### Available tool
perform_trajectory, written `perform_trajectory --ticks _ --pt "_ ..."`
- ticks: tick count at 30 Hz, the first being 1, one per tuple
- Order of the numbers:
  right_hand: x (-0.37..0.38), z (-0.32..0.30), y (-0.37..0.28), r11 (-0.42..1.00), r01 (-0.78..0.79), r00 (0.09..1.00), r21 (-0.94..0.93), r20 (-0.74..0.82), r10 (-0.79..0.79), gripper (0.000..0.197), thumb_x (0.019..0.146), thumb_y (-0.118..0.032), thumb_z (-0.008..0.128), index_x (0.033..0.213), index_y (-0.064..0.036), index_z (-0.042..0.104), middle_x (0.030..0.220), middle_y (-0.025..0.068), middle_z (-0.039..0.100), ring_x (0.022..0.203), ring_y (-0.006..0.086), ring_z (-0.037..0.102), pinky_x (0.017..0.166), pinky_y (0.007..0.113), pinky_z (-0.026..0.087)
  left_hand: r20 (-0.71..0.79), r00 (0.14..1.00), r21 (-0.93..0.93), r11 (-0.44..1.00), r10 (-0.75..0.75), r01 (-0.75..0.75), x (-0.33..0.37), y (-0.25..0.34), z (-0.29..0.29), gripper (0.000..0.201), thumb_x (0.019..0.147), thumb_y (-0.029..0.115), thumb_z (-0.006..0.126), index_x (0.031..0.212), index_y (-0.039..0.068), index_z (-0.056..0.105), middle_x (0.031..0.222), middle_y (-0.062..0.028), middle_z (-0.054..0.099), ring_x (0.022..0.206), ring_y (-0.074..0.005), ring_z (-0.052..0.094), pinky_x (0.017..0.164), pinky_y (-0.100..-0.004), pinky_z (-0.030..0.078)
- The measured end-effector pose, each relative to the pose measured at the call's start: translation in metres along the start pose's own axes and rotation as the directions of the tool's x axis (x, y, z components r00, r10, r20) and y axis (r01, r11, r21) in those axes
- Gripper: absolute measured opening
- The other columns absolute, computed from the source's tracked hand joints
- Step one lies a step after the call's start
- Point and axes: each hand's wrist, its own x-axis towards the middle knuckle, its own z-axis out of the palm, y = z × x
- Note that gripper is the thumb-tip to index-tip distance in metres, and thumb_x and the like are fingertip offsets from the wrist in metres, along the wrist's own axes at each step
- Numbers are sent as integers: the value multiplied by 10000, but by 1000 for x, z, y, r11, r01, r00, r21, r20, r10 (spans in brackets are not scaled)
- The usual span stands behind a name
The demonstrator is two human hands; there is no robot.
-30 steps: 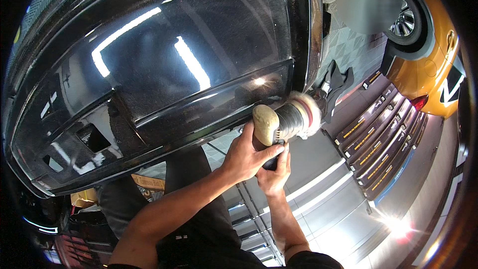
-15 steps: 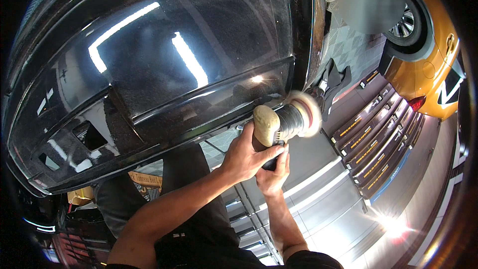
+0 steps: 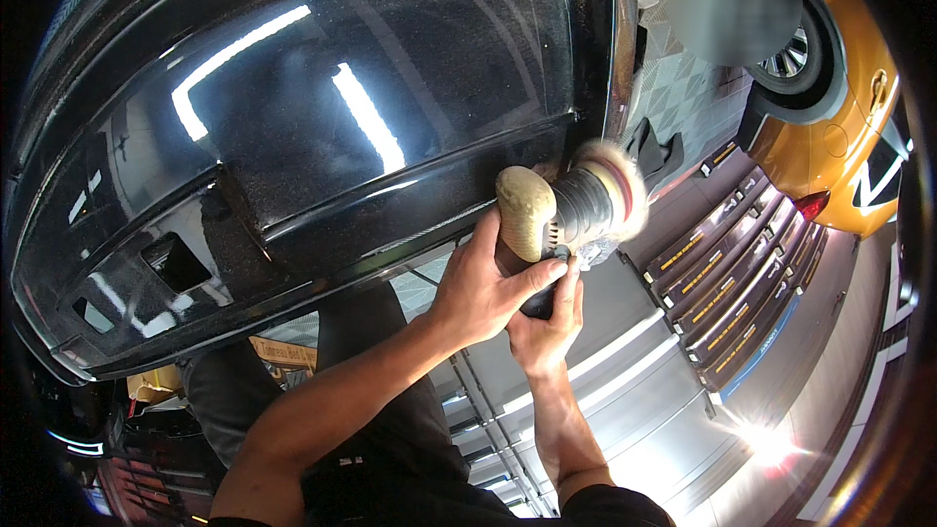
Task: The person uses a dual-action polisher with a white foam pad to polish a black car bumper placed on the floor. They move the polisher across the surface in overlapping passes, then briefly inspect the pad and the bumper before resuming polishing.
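Both my hands hold a power polisher with a black body, a tan padded top and a round pad, whose edge is smeared by motion. My left hand wraps around the rear of its body below the tan part. Closed on the lower end of the handle, my right hand has its fingertips up near the left thumb. Beyond the tool lies a glossy black car panel, bearing bright light reflections. The pad sits by the panel's lower right corner, turned away from it, and I cannot tell whether they touch.
An orange car stands at the far right. Several long dark boxes are stacked below it. Black cloth-like material lies beyond the pad. A cardboard box shows beside my legs, and a bright lamp glares at the lower right.
The polisher and both hands have shifted slightly up and to the right, the pad moving farther from the panel's lower edge. Both hands keep their hold.
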Motion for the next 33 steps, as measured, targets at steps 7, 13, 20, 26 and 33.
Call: perform_trajectory --ticks 7,13,20,26,33 --pt "15 1 -7 999 34 999 -1 -4 -34 1189 723 -44 957 1714 -174 312 1359 236 653 1144 418 704 924 468 610 -75 990 -63 991 117 -122 7 2 2 839 976 360 833 1543 -69 387 1341 -254 667 1240 -320 698 1048 -420 564" --pt "31 -2 -16 998 59 998 -9 -27 -59 1173 726 -51 957 1708 -151 324 1357 243 658 1145 414 704 921 460 610 -100 982 0 987 162 -163 13 16 1 936 948 365 862 1573 -92 335 1374 -300 635 1250 -359 689 1043 -434 568" --pt "61 -12 -41 998 36 999 -44 -10 -36 1066 742 -62 949 1663 -81 412 1334 243 663 1119 398 720 920 453 615 -154 958 44 970 243 -239 26 29 1 1034 898 369 905 1609 -86 309 1405 -304 569 1301 -402 626 1065 -477 538" --pt "81 -17 -60 998 -67 996 -5 64 67 907 859 -83 868 1634 24 409 1473 275 612 1373 414 617 1139 453 501 -239 905 287 916 353 -281 35 42 -4 1032 912 388 888 1626 -80 309 1414 -283 469 1309 -417 571 1055 -475 524" --pt "104 -11 -62 1000 17 1000 2 5 -17 992 812 -100 922 1666 -107 418 1378 262 646 1201 427 699 957 466 610 -268 884 277 910 382 -309 49 59 -5 1053 926 427 867 1638 -86 286 1409 -285 470 1284 -413 585 1025 -471 535"
